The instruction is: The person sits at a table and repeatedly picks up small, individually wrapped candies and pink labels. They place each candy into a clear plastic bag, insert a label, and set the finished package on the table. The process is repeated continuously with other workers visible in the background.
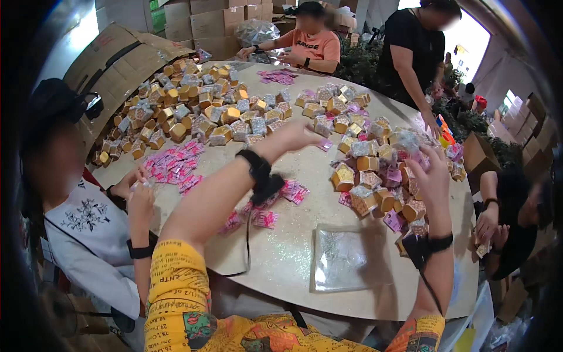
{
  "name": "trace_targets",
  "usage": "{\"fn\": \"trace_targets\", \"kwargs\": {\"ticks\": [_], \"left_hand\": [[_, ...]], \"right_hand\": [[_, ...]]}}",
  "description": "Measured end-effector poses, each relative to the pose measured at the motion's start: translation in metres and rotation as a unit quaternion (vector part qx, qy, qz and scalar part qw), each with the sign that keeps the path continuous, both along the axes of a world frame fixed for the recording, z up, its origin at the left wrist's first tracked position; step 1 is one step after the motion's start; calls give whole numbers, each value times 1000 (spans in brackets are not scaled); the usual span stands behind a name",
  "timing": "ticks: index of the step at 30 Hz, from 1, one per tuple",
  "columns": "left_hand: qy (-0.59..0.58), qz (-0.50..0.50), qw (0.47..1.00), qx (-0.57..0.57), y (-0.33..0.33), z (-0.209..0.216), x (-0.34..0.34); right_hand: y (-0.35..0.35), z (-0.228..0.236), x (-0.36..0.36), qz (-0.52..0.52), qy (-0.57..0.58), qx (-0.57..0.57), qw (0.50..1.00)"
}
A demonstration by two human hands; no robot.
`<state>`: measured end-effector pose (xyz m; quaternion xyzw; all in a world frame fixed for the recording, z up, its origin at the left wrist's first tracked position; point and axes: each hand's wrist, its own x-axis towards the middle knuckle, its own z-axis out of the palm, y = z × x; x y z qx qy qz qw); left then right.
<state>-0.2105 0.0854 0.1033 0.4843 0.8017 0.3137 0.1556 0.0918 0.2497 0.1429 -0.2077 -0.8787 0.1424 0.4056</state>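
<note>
My left hand [293, 136] reaches over the table's middle with thumb and fingers pinched together. A small pink card [324, 144] is at its fingertips. My right hand [431, 170] is over the right-hand pile, fingers curved and apart. Beside those fingers lies a clear plastic wrapped piece [404, 139]; no firm hold on it shows. The pile consists of small gold house-shaped boxes [363, 200], many in clear wrap, with pink cards [393, 221] among them. Nearer me lies a flat square stack of clear plastic bags [343, 258].
A large heap of gold boxes [176, 130] spreads over the far left, against a cardboard sheet [111, 64]. Pink packets [173, 164] lie in clusters on the pale table [281, 246]. Co-workers sit or stand around it: left [94, 217], far side [316, 50], far right [404, 53] and right [510, 217].
</note>
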Motion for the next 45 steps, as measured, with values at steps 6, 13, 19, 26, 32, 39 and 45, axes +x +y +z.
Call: {"fn": "trace_targets", "kwargs": {"ticks": [6,13,19,26,32,39,45], "left_hand": [[248,54,966,-40,100,2,-43],[94,-54,989,-96,189,-128,-129],[189,60,980,-17,221,-107,-128],[181,57,980,-67,228,-128,-150],[34,-140,988,-62,249,-105,-110],[241,-89,954,-155,167,-41,-152],[279,-10,921,-272,71,-55,-128]], "right_hand": [[-89,-64,66,122,-417,-116,893],[-97,-117,77,252,-349,-124,894],[-93,-109,77,194,-393,-171,883],[-95,-125,77,181,-360,-151,902],[-96,-126,73,173,-364,-163,901],[-99,-110,67,196,-380,-139,893],[-100,-131,71,228,-341,-81,908]]}}
